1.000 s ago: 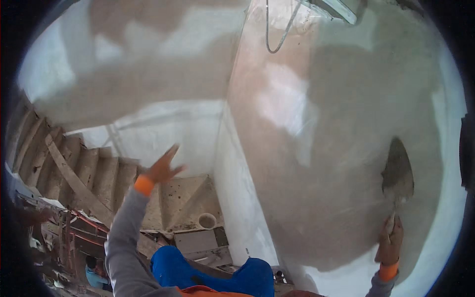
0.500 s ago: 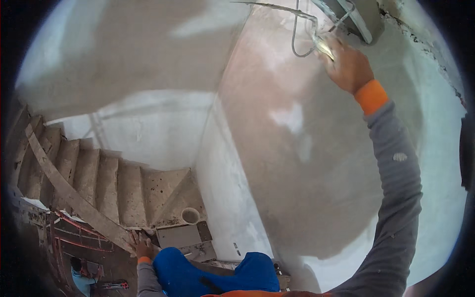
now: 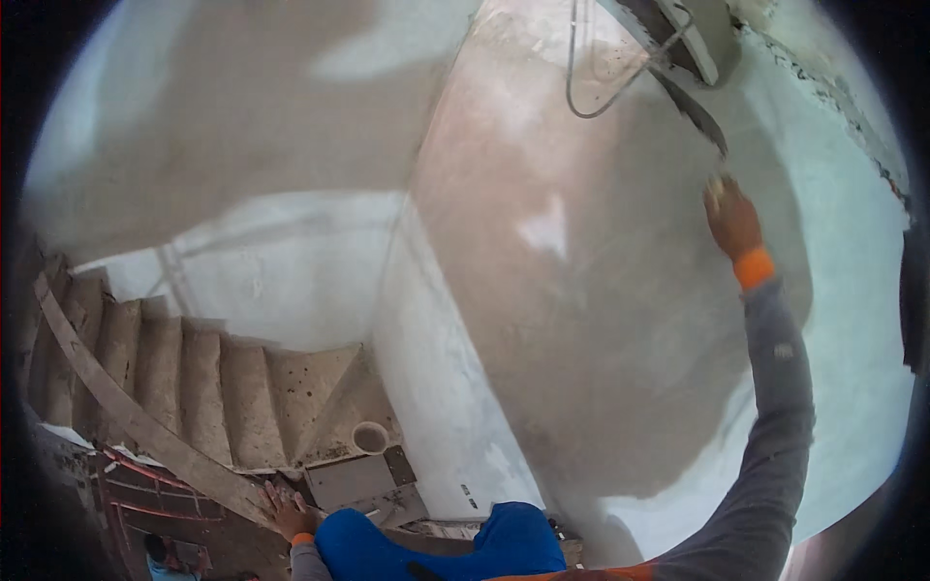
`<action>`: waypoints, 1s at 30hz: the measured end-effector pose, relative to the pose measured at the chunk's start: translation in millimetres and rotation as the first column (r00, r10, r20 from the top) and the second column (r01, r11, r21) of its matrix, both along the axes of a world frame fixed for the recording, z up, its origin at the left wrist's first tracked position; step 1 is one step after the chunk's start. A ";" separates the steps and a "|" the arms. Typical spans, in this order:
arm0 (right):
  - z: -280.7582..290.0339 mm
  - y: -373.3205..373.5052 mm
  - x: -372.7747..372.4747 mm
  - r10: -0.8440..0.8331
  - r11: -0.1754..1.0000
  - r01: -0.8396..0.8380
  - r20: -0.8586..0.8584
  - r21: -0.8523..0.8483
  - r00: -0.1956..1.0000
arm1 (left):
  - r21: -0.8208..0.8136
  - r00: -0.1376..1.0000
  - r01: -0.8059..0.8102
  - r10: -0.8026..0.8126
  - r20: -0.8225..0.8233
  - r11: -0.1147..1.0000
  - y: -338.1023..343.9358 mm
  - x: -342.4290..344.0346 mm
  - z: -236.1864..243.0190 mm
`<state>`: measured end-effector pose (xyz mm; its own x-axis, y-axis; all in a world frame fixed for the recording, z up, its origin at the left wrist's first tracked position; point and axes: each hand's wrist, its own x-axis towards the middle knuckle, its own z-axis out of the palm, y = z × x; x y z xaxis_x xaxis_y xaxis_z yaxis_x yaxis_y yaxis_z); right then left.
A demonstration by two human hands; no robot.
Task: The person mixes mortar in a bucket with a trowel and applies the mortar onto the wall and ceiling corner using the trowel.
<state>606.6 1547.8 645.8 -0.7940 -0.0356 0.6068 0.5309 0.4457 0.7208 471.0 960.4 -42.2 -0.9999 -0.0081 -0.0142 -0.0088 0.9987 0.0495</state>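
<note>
My right hand point(image 3: 733, 223), raised at the upper right, is closed round the pale handle of a trowel point(image 3: 696, 114). The trowel's dark narrow blade points up and to the left, close to the plastered wall point(image 3: 581, 320). Damp grey-brown plaster covers much of that wall, with paler patches among it. Low on the left, my left hand point(image 3: 286, 510) rests with spread fingers on the end of a long board point(image 3: 145, 426) that edges the stairs.
Concrete steps point(image 3: 203, 397) climb away at the left. A round bucket point(image 3: 370, 438) stands on the landing beside a grey panel point(image 3: 349, 482). Overhead hang a bent cable point(image 3: 571, 68) and a pale-edged beam point(image 3: 693, 44). Below left, a person point(image 3: 160, 557) is near red rails point(image 3: 160, 484).
My right hand has moved down and to the right with the trowel, whose blade has turned from pointing left to pointing up-left. My left hand stays on the board. The view has shifted slightly.
</note>
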 end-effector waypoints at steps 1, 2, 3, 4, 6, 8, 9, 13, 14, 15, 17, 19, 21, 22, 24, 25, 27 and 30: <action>7.2 -38.4 -34.5 -0.103 0.961 0.077 -0.084 -0.265 0.991 | -0.014 0.997 -0.022 0.023 0.067 1.000 -4.5 2.8 7.6; 23.6 -27.7 -50.3 -0.060 0.976 0.029 -0.143 -0.215 0.988 | -0.003 0.991 -0.027 0.027 0.129 1.000 -1.1 -0.5 11.4; 35.4 -16.3 -68.9 -0.007 0.985 -0.028 -0.198 -0.169 0.980 | -0.006 0.993 -0.031 0.031 0.115 1.000 -4.3 -2.5 7.8; 42.6 -22.1 -84.7 0.025 0.981 -0.057 -0.172 -0.184 0.985 | 0.010 0.997 -0.035 0.034 0.067 0.999 -8.3 -1.8 0.1; 50.9 -30.8 -106.3 0.073 0.975 -0.104 -0.156 -0.196 0.985 | 0.046 0.999 -0.039 0.040 -0.029 0.998 -13.7 -0.4 -15.9; 58.0 -30.3 -113.2 0.058 0.992 -0.077 -0.185 -0.098 0.981 | 0.077 0.997 -0.026 0.031 -0.068 0.997 -10.2 0.4 -13.6; 62.4 -29.9 -116.0 0.058 0.993 -0.076 -0.187 -0.090 0.981 | 0.098 0.995 -0.012 0.022 -0.102 0.995 -6.6 0.6 -13.1; 72.3 -36.6 -131.7 0.134 0.988 -0.150 -0.250 -0.045 0.959 | 0.126 0.993 0.007 0.008 -0.122 0.992 -13.7 1.4 -16.0; 75.6 -35.9 -132.4 0.191 0.981 -0.196 -0.275 0.009 0.942 | 0.127 0.993 0.013 0.002 -0.119 0.992 -10.8 0.4 -11.6; 78.9 -34.0 -131.7 0.184 0.982 -0.189 -0.271 0.009 0.945 | 0.140 1.000 0.004 0.000 -0.026 0.990 -8.7 -1.3 -6.0; 84.0 -26.6 -133.0 0.130 0.991 -0.137 -0.267 -0.007 0.955 | 0.146 0.998 -0.022 0.012 0.070 0.989 -12.8 0.8 -6.0; 77.9 -16.7 -131.0 0.062 0.996 -0.076 -0.280 -0.040 0.958 | 0.074 1.000 -0.025 0.024 0.018 0.997 -18.7 2.5 -25.5; 74.1 -11.7 -119.2 -0.034 0.998 0.019 -0.290 -0.054 0.957 | 0.128 0.996 -0.012 0.001 0.085 0.992 -2.8 -1.9 3.4; 71.4 -17.5 -118.7 0.027 0.998 -0.044 -0.296 -0.051 0.955 | 0.169 0.990 -0.028 0.004 0.141 0.985 0.5 -3.2 16.6; 67.5 -29.8 -132.0 0.110 0.988 -0.136 -0.304 -0.068 0.946 | 0.151 0.995 -0.039 0.024 0.098 0.988 -28.4 -0.6 -22.6; 68.0 -33.9 -138.0 0.065 0.995 -0.086 -0.294 -0.058 0.954 | 0.145 0.998 -0.020 0.012 0.057 0.989 -39.6 -1.9 -39.7; 74.3 -23.0 -119.6 -0.031 1.000 0.027 -0.284 -0.015 0.958 | 0.157 0.988 -0.009 -0.015 0.153 0.988 7.3 -4.3 24.4; 72.0 -5.1 -121.7 -0.127 0.981 0.073 -0.311 -0.182 0.942 | 0.112 0.999 0.009 -0.005 -0.038 0.994 -10.5 3.0 5.6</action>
<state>484.8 1542.6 717.8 -0.5513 0.1564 0.8195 0.7689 0.4766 0.4263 474.0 949.8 -36.5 -0.9997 -0.0013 0.0226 0.0023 0.9869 0.1612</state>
